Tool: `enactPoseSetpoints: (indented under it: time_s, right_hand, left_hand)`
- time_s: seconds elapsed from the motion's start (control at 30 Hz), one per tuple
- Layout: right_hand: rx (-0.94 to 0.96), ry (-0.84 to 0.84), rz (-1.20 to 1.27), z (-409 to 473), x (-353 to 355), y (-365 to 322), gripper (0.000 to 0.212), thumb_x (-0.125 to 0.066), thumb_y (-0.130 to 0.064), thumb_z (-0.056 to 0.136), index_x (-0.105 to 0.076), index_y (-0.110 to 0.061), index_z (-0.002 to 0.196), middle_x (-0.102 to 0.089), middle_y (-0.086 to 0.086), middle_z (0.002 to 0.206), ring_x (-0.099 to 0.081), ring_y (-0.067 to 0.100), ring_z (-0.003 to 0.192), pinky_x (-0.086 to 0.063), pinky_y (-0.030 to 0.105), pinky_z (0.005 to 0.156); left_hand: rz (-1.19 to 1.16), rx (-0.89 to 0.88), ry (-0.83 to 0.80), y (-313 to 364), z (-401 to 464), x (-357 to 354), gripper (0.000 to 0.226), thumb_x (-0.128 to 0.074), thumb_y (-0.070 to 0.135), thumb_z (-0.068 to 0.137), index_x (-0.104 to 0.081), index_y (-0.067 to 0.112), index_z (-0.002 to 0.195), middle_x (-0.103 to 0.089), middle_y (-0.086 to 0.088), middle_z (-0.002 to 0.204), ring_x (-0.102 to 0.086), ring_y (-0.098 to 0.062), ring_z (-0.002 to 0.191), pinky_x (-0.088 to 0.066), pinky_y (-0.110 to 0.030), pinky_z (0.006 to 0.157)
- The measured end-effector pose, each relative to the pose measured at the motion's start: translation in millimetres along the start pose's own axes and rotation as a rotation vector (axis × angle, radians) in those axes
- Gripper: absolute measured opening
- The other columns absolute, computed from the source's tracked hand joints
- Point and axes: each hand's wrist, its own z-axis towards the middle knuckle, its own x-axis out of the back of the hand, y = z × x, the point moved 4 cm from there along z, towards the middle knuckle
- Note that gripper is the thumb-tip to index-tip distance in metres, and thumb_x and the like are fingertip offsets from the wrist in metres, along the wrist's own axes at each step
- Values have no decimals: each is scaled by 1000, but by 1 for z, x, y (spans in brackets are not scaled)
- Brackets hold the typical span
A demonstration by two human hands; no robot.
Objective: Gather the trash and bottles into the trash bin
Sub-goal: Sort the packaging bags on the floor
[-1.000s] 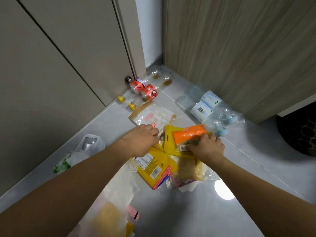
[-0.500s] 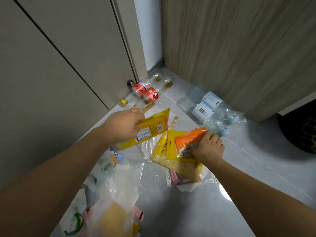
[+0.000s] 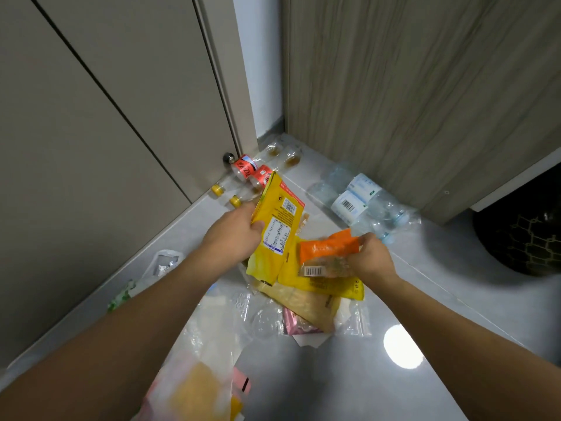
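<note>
My left hand (image 3: 235, 235) grips a yellow snack packet (image 3: 277, 226) by its left edge and holds it upright above the floor. My right hand (image 3: 371, 256) holds an orange wrapper (image 3: 328, 249) together with a second yellow packet (image 3: 318, 281) beneath it. Under both lie a tan packet (image 3: 306, 303), a pink wrapper (image 3: 293, 325) and clear plastic film (image 3: 261, 317). Two red-labelled bottles (image 3: 250, 173) with yellow caps lie by the wall. Two crushed clear water bottles (image 3: 361, 202) lie near the wooden panel. A dark mesh trash bin (image 3: 525, 229) sits at the right edge.
A grey floor runs between beige cabinet doors (image 3: 106, 117) on the left and a wood-grain panel (image 3: 425, 86) on the right. A clear bag with foil (image 3: 165, 264) and a green scrap (image 3: 121, 297) lie by the left baseboard. More blurred packaging (image 3: 194, 387) lies near the bottom.
My left hand has swung the yellow packet from flat to upright and brought it toward the right. My right hand has lifted the orange wrapper and the packet under it slightly.
</note>
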Motion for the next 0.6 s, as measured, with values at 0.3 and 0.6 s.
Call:
enactPoseSetpoints:
  time_s: [0.3,0.6]
  right_hand:
    - [89,-70,-1,-18,89,-29,15,-56,-14,91,-67,-5,96,-61,10,90,-57,23,83,-50,35,73]
    - [241,-55,-166,-62,218,-56,11,-66,-17,86,-66,-7,89,-67,15,89,-66,27,81,-56,36,67]
  left_hand:
    - [-153,0,101,36,-20,40,5,-50,27,98,-52,23,94,-58,0,94,-55,-21,85,-39,-31,69]
    - [-124,-248,90,145,-48,68,15,-53,27,96,-61,19,106,-65,1,99,-61,-22,89,-51,-37,79]
